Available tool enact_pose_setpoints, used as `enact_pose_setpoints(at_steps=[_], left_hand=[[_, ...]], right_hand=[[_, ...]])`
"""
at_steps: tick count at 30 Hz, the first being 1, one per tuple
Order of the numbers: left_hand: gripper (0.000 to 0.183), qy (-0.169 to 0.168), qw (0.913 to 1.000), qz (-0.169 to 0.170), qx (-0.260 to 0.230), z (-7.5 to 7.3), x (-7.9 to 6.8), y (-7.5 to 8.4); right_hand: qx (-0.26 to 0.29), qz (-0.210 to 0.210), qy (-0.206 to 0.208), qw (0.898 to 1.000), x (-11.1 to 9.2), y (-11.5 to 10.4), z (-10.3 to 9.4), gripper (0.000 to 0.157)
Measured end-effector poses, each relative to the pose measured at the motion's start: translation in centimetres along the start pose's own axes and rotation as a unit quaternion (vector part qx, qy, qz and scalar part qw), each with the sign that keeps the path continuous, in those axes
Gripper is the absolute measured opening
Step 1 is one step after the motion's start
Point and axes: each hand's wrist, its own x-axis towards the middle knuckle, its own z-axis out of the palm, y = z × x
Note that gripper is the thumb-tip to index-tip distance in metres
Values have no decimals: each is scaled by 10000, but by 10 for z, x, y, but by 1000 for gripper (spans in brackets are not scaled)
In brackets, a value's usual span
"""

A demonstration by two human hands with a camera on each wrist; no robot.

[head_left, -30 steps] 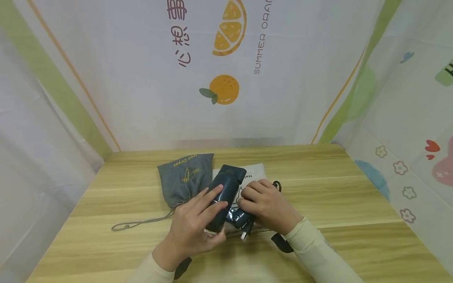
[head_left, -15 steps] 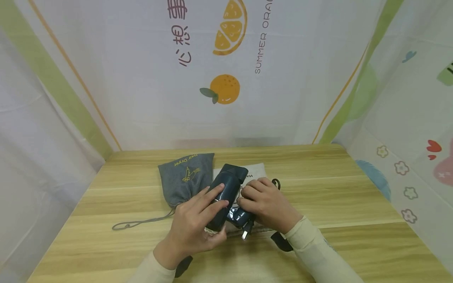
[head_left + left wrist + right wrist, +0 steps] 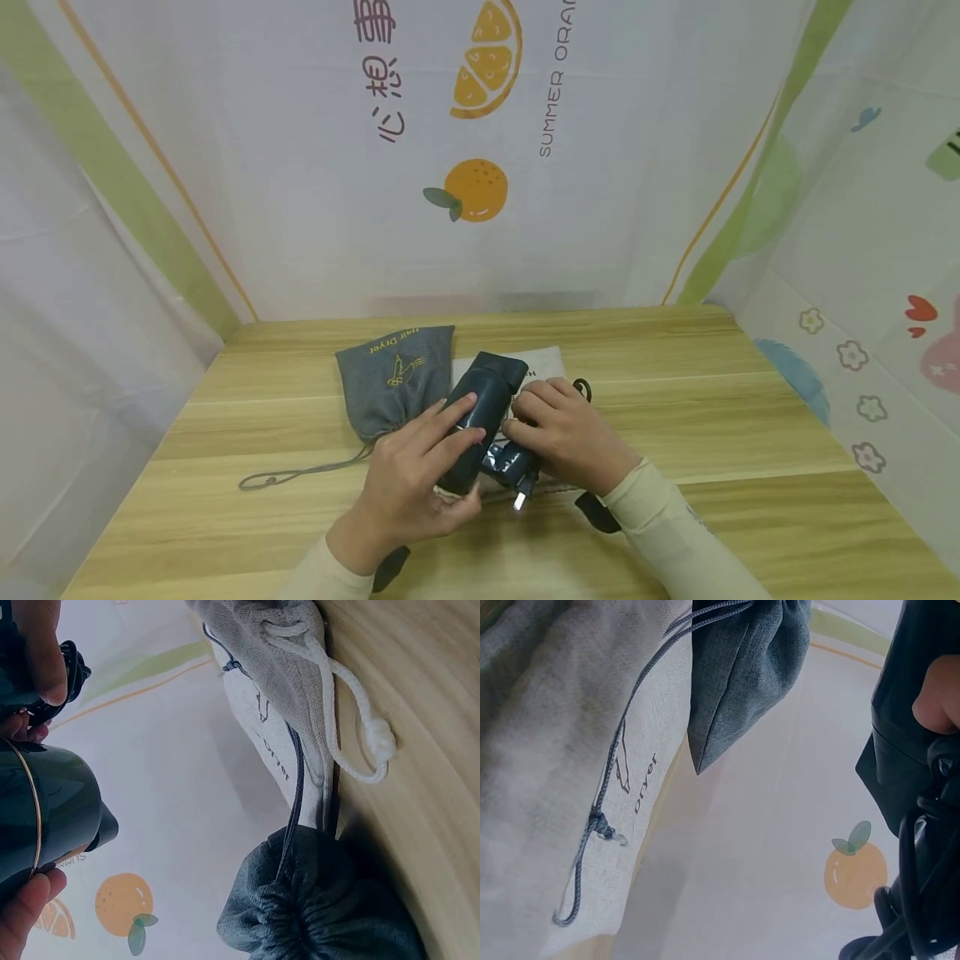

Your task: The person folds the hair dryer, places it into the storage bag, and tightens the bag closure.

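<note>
My left hand (image 3: 412, 471) grips the dark blue barrel of a hair dryer (image 3: 486, 396), its fingers across the top. The dryer is tilted, nozzle end away from me. Close at its right, my right hand (image 3: 566, 429) holds the dark handle part (image 3: 512, 460) together with the black power cord. The plug (image 3: 521, 498) points toward me with its metal prongs showing. Coiled black cord (image 3: 909, 885) hangs beside the dryer in the right wrist view. A thin gold ring circles the dryer barrel (image 3: 64, 799) in the left wrist view. My palms hide much of both parts.
A grey drawstring bag (image 3: 393, 375) lettered "Hair Dryer" lies left of the dryer, its grey cord (image 3: 273, 478) trailing left. A pale drawstring bag (image 3: 552, 360) lies under the hands and dryer. Behind the wooden table (image 3: 675, 375) hangs a printed white curtain (image 3: 315, 208).
Both hands keep their hold in nearly the same place. The dryer and the plug have shifted only very slightly.
</note>
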Motion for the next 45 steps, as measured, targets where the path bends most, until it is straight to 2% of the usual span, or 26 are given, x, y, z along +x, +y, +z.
enact_pose_setpoints(at_steps=[15,45], left_hand=[[38,-59,9999,-5,-85,1,-2,1],[37,-110,9997,73,-208,2,0,2]], right_hand=[[74,38,-61,9999,-2,-1,2,47],[317,66,-56,9995,-2,-1,1,36]])
